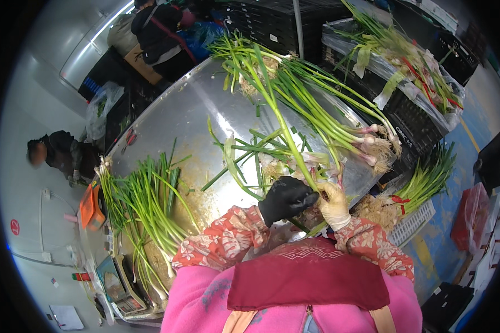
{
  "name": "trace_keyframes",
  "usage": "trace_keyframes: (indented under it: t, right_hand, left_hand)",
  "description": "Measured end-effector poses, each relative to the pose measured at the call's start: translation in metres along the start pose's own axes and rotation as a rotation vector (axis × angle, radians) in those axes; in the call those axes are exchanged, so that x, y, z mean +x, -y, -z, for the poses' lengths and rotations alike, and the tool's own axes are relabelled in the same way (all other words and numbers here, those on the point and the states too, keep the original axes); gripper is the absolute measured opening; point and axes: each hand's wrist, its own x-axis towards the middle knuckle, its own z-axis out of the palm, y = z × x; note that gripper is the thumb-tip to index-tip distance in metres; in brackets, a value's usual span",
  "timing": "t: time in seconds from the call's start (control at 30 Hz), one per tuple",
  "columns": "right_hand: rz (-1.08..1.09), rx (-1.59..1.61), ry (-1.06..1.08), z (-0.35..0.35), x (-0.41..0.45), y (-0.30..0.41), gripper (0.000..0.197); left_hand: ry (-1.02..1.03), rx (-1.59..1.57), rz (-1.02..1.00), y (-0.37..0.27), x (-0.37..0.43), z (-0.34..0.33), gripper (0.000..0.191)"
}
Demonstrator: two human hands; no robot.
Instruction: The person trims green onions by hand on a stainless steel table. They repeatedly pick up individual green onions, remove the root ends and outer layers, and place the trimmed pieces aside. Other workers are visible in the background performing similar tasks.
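My left hand (288, 200), in a black glove, and my right hand (333, 205), in a pale glove, meet near the table edge at the base of a long green garlic stalk (287, 133). The right fingers are closed on the base; whether the left also grips it is hard to tell. Trimmed leaves and peelings (271, 168) lie just beyond the hands on the metal table (183, 120). A bundle of green garlic with bulbs and roots (333, 120) lies at the upper right, and more stalks (150, 200) lie at the left.
Red-handled scissors (129, 138) lie at the table's left edge. A scale (127, 287) stands at lower left. At right are a lined black crate (400, 100) of scraps and a tied bundle (416, 183) by a white basket (412, 222). Two other people (158, 33) are farther off.
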Motion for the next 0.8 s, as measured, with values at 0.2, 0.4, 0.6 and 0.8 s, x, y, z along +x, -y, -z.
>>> trace_keyframes:
  t: [0.2,0.4,0.6,0.8]
  right_hand:
    - [-0.396,0.626,0.158,0.0,-0.007,-0.004,0.019]
    - [0.057,-0.011,0.431,-0.017,0.018,0.011,0.039]
    - [-0.094,0.369,0.203,0.013,0.113,0.061,0.065]
    - [-0.349,0.808,0.188,-0.009,0.132,0.05,0.027]
  left_hand:
    - [-0.548,-0.789,0.832,0.03,0.003,0.033,0.038]
    - [-0.346,-1.497,0.597,0.012,0.016,0.035,0.041]
    - [-0.211,-1.152,0.713,-0.01,0.018,0.027,0.035]
    - [-0.328,-1.105,0.792,-0.016,0.012,0.005,0.027]
